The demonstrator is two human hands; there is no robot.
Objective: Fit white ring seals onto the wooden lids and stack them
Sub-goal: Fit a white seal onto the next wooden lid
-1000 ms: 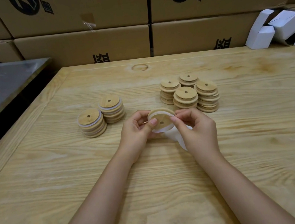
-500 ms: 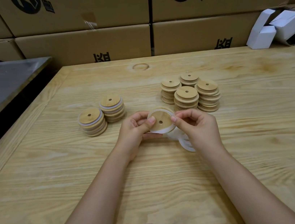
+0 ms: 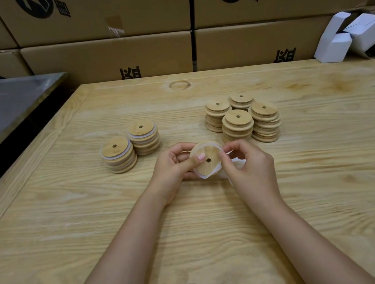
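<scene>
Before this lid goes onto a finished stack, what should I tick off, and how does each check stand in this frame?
1. Left hand grips the lid: ok.
2. Right hand pinches the white ring: ok.
3. Ring seated all round the lid: not ok, loose at the lower edge.
4. Finished stacks upright, tops free: ok.
5. Spare rings within reach: ok, under the right hand.

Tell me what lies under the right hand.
White ring seals show beneath the right hand; it covers most of them, so their number, and whether the hand holds them, cannot be told.
</scene>
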